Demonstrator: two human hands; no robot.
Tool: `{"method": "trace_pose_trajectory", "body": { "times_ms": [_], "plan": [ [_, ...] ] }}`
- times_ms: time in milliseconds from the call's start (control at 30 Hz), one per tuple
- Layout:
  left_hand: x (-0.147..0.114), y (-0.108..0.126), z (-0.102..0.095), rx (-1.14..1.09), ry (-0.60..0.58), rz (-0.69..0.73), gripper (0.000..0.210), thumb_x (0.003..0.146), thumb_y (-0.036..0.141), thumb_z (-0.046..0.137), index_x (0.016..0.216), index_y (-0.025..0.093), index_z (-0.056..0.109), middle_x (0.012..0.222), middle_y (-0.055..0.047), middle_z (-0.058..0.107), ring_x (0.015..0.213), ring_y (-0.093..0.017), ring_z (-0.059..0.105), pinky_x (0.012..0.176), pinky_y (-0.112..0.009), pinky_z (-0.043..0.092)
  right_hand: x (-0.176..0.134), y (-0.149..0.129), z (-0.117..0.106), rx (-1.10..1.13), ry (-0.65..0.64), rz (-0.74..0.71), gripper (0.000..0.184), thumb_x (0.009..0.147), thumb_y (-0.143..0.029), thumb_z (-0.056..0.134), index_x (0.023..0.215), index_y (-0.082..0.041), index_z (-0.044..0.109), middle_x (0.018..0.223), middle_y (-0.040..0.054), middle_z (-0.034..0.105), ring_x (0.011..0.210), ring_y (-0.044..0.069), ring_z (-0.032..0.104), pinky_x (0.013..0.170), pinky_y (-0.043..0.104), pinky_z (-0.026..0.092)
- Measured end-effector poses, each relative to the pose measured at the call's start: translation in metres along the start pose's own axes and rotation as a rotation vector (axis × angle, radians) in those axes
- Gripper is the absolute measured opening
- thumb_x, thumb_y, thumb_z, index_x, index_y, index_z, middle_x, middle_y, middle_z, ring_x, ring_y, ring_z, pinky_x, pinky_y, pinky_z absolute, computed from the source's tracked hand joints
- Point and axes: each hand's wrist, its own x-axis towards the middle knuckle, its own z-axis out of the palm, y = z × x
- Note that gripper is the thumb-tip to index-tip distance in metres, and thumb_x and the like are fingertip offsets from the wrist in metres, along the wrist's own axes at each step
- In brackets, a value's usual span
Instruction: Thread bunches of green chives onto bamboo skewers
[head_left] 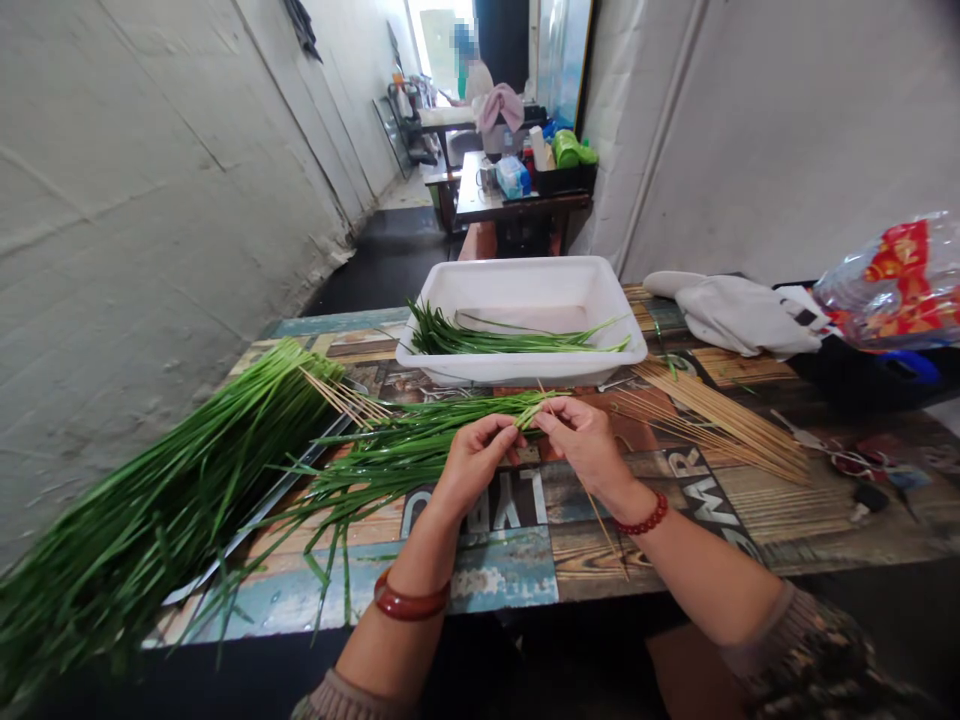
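Over the table, my left hand (480, 450) pinches the pale stem ends of some garlic chives (405, 440), whose green leaves trail left across the tabletop. Close beside it, my right hand (581, 440) is closed on a thin bamboo skewer (600, 515) at the same stems. The skewer slants down past my right palm, and its upper tip shows above the fingers. Whether it passes through the stems is too small to tell. A big heap of garlic chives (187, 480) lies at the left, with several skewers (345, 398) by its stem ends.
A white tub (517, 372) with more chives stands behind my hands. To the right lie loose bamboo skewers (727, 425), scissors (799, 432), a pale cap (720, 310) and a plastic bag (900, 285). Farther back, a person (476, 75) is near another table (480, 205).
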Motion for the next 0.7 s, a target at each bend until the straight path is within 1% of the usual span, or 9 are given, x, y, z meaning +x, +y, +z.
{"method": "trace_pose_trajectory", "body": {
  "times_ms": [167, 400, 533, 633, 700],
  "plan": [
    [-0.0013, 0.0001, 0.0013, -0.036, 0.018, -0.023, 0.026, 0.080, 0.038, 0.067, 0.084, 0.013, 0.067, 0.075, -0.003, 0.069, 0.059, -0.011, 0.059, 0.061, -0.022, 0.047, 0.0003, 0.0043, -0.0008, -0.049, 0.043, -0.015, 0.017, 0.077, -0.033, 0.068, 0.079, -0.016, 0.068, 0.056, -0.0040, 0.058, 0.039, 0.006, 0.042, 0.037, 0.019, 0.030],
    [-0.0003, -0.0001, 0.0017, 0.002, 0.019, -0.006, 0.024, 0.081, 0.036, 0.065, 0.081, 0.012, 0.066, 0.071, -0.002, 0.066, 0.052, -0.008, 0.056, 0.054, -0.019, 0.042, 0.0008, 0.0037, 0.0004, -0.021, 0.015, -0.007, 0.019, 0.078, -0.035, 0.068, 0.080, -0.016, 0.067, 0.056, -0.0044, 0.057, 0.039, 0.006, 0.041, 0.037, 0.019, 0.030],
    [-0.0002, -0.0008, 0.0021, 0.030, 0.020, 0.009, 0.025, 0.081, 0.037, 0.064, 0.078, 0.012, 0.065, 0.067, -0.001, 0.064, 0.048, -0.007, 0.052, 0.049, -0.018, 0.039, 0.0003, 0.0020, 0.0003, -0.006, -0.009, -0.003, 0.022, 0.078, -0.036, 0.067, 0.088, -0.016, 0.068, 0.061, -0.0036, 0.059, 0.040, 0.005, 0.040, 0.037, 0.019, 0.029],
    [-0.0010, -0.0013, 0.0026, 0.024, 0.021, -0.002, 0.026, 0.080, 0.038, 0.066, 0.079, 0.012, 0.067, 0.069, -0.002, 0.066, 0.049, -0.008, 0.054, 0.051, -0.019, 0.041, 0.0008, 0.0029, -0.0016, -0.042, -0.011, -0.003, 0.024, 0.079, -0.038, 0.066, 0.088, -0.015, 0.069, 0.060, -0.0028, 0.059, 0.041, 0.005, 0.040, 0.037, 0.019, 0.029],
    [-0.0013, -0.0018, 0.0032, 0.003, 0.023, -0.018, 0.027, 0.080, 0.039, 0.066, 0.083, 0.012, 0.069, 0.073, -0.004, 0.069, 0.055, -0.010, 0.058, 0.055, -0.021, 0.045, 0.0015, 0.0040, -0.0032, -0.074, -0.014, -0.012, 0.025, 0.080, -0.039, 0.066, 0.085, -0.015, 0.069, 0.060, -0.0021, 0.059, 0.042, 0.006, 0.041, 0.038, 0.019, 0.030]
  ]
}}
